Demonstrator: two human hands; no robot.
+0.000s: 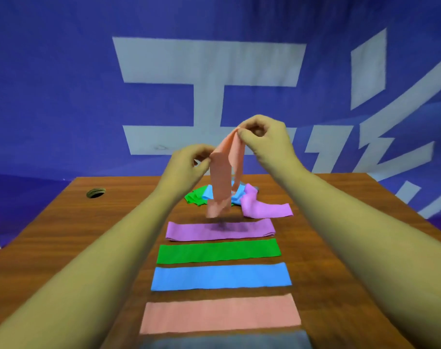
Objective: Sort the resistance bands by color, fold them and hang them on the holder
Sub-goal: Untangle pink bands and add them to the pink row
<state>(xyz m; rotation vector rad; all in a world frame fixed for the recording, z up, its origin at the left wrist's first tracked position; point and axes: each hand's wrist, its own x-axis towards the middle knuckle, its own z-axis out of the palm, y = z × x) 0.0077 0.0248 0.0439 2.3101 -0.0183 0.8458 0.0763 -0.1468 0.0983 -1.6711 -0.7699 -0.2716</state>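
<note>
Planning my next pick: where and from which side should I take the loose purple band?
Take the loose purple band by its free right end, which lies flat on the table clear of the pile. Come from the right and above; its left part is bunched against the loose blue band, so a grip there may drag that along.

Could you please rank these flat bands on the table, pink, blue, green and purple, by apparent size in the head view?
1. pink flat band
2. blue flat band
3. green flat band
4. purple flat band
Each nearer band looks larger, so camera nearness may explain this.
</note>
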